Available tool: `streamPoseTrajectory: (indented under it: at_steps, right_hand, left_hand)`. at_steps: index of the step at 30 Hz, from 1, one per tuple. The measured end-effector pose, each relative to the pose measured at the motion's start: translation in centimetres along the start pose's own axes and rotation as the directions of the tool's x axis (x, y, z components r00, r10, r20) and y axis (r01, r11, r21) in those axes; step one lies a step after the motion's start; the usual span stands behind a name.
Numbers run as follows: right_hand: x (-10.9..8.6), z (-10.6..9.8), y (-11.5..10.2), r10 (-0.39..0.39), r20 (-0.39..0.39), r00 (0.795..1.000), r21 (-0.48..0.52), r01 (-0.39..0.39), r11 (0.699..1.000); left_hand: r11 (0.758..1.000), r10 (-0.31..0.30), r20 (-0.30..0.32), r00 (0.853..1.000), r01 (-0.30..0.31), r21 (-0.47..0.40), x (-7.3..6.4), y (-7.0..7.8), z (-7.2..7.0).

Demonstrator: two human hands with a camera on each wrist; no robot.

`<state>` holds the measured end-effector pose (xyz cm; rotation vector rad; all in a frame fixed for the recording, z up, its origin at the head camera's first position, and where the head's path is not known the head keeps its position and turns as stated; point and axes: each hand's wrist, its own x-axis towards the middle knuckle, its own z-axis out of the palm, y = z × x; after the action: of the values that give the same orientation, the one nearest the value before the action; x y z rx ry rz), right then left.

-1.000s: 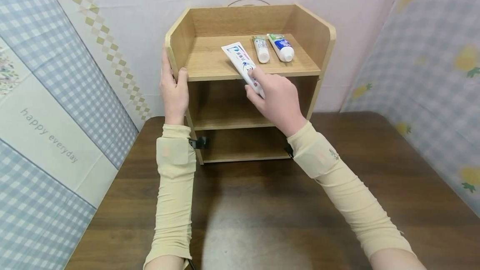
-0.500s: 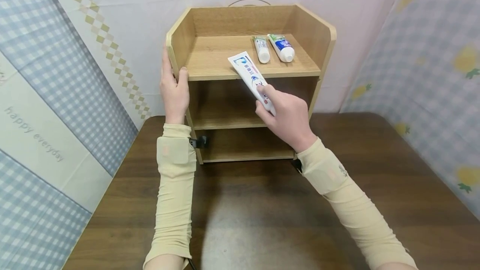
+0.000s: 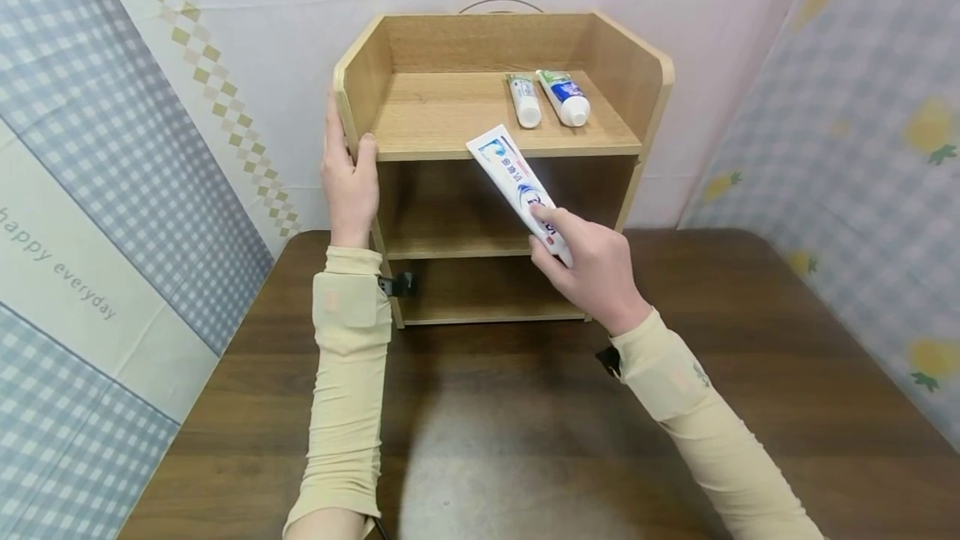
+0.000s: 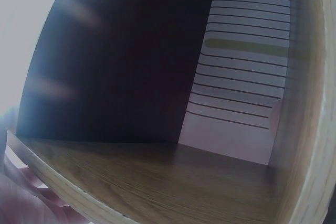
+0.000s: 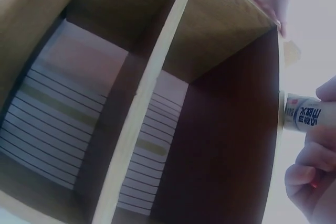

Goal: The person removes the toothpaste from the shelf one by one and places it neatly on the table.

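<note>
My right hand (image 3: pixel 596 272) pinches a white toothpaste tube (image 3: pixel 513 178) with blue print near its lower end. The tube tilts up and left, its flat end over the front edge of the wooden shelf unit (image 3: pixel 431 119). In the right wrist view the same tube (image 5: pixel 308 113) shows at the right, partly covered by fingers. At the shelf's left panel, my left hand (image 3: pixel 351 194) grips the edge, with fingers along the outside and thumb at the front. A small pale tube (image 3: pixel 525 102) and a blue-and-green tube (image 3: pixel 564 97) lie side by side on the top tier.
Raised panels (image 3: pixel 630 65) border the top tier at the sides and back. Below it are two open compartments (image 3: pixel 480 207). The unit stands on a dark wooden table (image 3: pixel 480 407); patterned cloths (image 3: pixel 847 148) hang around it.
My right hand has drawn the toothpaste tube toward me and to the right, from over the top tier to in front of the shelf. My left hand stays on the panel.
</note>
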<state>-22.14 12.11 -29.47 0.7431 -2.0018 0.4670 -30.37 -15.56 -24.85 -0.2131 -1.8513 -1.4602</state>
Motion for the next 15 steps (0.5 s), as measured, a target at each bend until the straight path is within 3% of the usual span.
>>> streamPoseTrajectory:
  at_steps: [8,15]
  right_hand:
    - [-1.9,-1.1,1.0,-0.003,0.047,0.999,0.061,0.0,0.998]
    - [-3.1,-1.9,2.1,-0.026,0.146,0.989,0.063,0.017,0.998]
  left_hand:
    - [1.0,0.006,-0.006,1.0,-0.006,-0.006,0.0,-0.1,0.2]
    - [0.999,-0.005,-0.009,1.0,0.005,-0.038,-1.0,2.5,-0.1]
